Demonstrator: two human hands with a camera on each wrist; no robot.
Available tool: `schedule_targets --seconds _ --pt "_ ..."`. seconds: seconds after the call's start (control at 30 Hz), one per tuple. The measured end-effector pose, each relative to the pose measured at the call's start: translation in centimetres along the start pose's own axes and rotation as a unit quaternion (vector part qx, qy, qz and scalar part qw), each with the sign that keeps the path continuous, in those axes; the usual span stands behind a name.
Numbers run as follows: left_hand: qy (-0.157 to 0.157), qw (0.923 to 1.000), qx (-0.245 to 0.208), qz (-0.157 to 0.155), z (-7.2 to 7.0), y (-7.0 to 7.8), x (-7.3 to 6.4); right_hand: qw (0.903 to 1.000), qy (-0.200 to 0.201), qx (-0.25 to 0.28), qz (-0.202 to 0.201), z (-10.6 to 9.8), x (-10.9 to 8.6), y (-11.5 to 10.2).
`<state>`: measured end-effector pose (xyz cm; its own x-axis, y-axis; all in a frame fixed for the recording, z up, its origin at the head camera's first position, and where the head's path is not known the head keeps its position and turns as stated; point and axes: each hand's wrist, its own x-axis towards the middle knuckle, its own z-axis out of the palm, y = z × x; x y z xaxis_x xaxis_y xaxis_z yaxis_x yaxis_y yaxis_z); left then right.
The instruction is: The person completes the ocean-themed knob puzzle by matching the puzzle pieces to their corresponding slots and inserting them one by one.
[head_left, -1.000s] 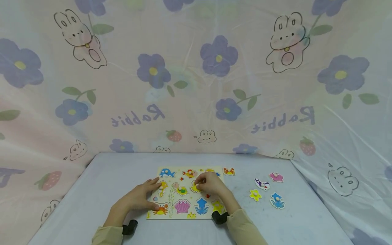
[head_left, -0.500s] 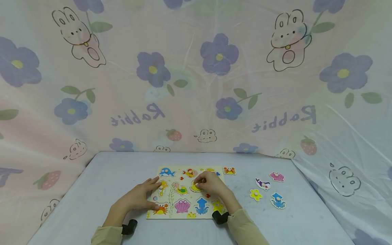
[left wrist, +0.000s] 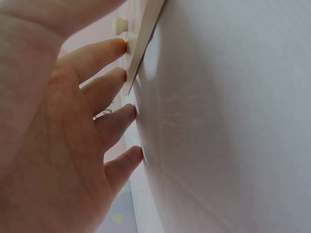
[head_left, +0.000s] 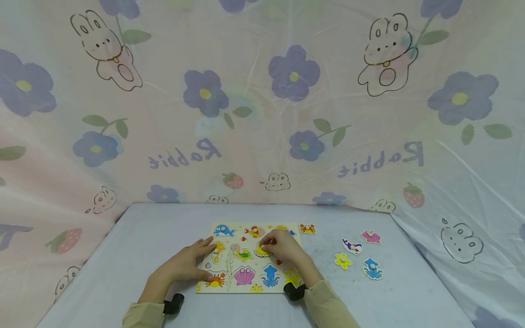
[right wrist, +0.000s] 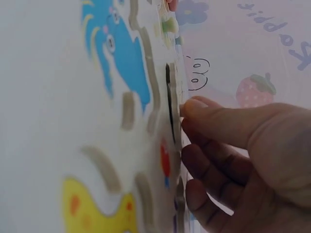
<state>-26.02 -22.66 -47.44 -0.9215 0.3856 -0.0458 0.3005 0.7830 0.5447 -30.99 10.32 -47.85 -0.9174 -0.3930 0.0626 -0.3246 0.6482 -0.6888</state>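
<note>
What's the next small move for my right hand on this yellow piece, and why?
Perhaps have your right hand press the yellow piece down with a slight wiggle: you're pinching it, but the right wrist view shows what looks like a dark gap along its edge, so it may not sit flush. Your left hand, touching the board, should steady it.

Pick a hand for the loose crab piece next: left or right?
Right, probably. The right hand pinches the yellow piece and must release it first, but sits nearer the loose crab piece; the left hand rests at the left edge of the puzzle board.
</note>
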Motion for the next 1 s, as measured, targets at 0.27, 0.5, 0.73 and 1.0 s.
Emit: schedule_targets --seconds 0.27,0.5,0.73,1.0 --pt "-0.004 1.0 -0.002 -0.003 0.1 -0.2 0.0 0.9999 0.002 0.006 0.011 0.2 0.0 0.1" --pt "-0.002 1.0 -0.005 -0.001 -0.1 0.0 0.0 0.9997 -0.001 0.01 0.021 0.1 -0.2 -0.2" --pt "-0.001 1.0 0.003 -0.006 0.0 -0.1 0.0 0.9988 -0.007 0.03 0.038 -0.3 -0.4 -0.4" --pt "0.002 0.9999 0.011 0.001 0.0 -0.3 0.0 0.9997 0.019 0.013 0.001 -1.6 -0.6 0.1"
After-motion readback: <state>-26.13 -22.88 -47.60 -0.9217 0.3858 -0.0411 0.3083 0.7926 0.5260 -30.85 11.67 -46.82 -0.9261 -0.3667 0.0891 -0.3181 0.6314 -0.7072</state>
